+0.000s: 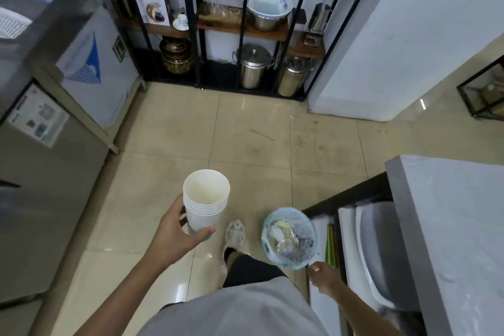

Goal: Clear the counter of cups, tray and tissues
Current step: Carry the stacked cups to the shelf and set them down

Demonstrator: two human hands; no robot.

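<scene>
My left hand [174, 237] grips a stack of several nested white paper cups [205, 203], held upright over the tiled floor. A small waste bin [289, 237] lined with a light blue bag stands on the floor to the right, filled with crumpled tissues and clear wrappers. My right hand [323, 277] is at the bin's near rim, fingers closed on the edge of the bag. The grey counter [452, 226] juts in at the right edge.
A steel fridge unit [54, 123] lines the left side. A black-framed shelf [231, 27] with bowls, glasses and steel pots stands ahead. My foot in a clear sandal [234, 234] is between cups and bin. White trays [376, 248] sit under the counter.
</scene>
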